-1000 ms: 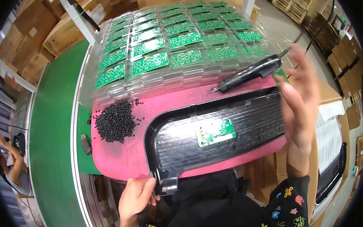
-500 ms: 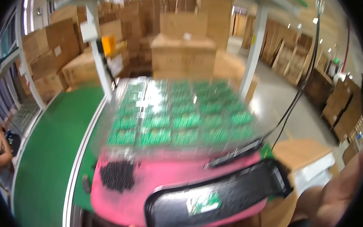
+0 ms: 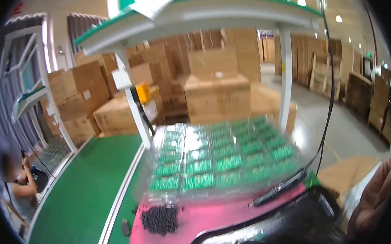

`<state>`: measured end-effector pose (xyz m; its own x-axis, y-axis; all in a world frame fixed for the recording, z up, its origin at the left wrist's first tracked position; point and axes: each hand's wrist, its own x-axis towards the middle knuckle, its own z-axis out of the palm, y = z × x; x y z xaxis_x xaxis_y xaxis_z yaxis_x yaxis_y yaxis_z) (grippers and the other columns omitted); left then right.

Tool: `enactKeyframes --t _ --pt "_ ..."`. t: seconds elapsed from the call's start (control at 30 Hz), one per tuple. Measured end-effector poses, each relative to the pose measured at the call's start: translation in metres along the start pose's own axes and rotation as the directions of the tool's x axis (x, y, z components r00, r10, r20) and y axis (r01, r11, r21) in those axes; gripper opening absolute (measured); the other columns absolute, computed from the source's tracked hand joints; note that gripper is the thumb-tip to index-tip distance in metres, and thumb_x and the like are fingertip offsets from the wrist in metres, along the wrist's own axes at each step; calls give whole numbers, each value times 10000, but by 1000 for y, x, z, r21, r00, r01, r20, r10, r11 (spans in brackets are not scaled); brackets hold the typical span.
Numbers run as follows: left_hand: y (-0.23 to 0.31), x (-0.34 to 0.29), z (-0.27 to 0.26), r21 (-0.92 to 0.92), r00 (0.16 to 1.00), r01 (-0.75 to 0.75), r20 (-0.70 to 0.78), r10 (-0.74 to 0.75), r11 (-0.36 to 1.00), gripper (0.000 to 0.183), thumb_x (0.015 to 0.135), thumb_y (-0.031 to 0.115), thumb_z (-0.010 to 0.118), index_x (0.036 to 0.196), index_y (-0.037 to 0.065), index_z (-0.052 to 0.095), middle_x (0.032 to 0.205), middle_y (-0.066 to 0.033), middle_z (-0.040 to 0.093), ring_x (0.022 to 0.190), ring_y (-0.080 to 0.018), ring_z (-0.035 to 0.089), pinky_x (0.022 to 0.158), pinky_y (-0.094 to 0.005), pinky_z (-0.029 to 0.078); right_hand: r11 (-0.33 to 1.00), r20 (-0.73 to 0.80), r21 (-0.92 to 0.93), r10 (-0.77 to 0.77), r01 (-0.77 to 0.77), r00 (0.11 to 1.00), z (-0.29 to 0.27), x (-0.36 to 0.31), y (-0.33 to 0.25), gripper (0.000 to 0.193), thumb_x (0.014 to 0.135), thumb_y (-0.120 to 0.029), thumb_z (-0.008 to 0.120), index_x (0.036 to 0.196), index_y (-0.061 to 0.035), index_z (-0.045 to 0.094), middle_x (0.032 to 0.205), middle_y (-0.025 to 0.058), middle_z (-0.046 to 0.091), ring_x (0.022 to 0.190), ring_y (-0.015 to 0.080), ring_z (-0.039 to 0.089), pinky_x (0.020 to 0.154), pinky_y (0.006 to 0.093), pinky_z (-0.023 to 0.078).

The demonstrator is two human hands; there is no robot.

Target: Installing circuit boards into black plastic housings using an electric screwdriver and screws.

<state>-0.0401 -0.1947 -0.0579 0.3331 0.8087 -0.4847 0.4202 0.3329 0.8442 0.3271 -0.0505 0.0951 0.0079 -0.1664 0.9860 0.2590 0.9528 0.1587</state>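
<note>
I'm seeing a blk plastic housing (image 3: 285,215) lying open side up, partly on the pink mat (image 3: 196,215), its raised rim curving at the far L corner and R end. The far edge is slanting up to the R, glare's streaking the L part, and sth dark (image 3: 299,239) is hiding the near side. Inside, a grn PCB (image 3: 257,236) is showing just as a blurry, half-covered patch.
</note>
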Motion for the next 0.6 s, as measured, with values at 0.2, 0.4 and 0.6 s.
enactKeyframes --t 0.2,0.4,0.6 --pt "40 42 -21 -38 960 -91 262 97 995 466 960 364 588 704 -17 667 594 -84 658 525 -150 631 516 -276 495 986 235 -129 138 -110 962 -68 16 9 313 904 -304 610 1068 -75 472 1047 66 512 862 196 454 845 311 414" --pt "-33 44 24 -386 881 -469 -141 452 795 436 997 309 519 1263 -37 525 1067 -145 659 933 -205 655 834 -358 529 978 225 -23 208 -208 952 68 31 -6 246 930 -305 588 1004 -93 486 990 57 525 801 197 462 813 306 422" --pt "-13 14 65 -818 956 -222 -76 282 531 507 904 226 524 1289 -97 455 1046 -257 665 919 -304 696 766 -376 581 981 443 -142 184 -134 878 85 49 -42 171 899 -274 618 867 -116 563 856 65 567 715 209 505 711 329 432"
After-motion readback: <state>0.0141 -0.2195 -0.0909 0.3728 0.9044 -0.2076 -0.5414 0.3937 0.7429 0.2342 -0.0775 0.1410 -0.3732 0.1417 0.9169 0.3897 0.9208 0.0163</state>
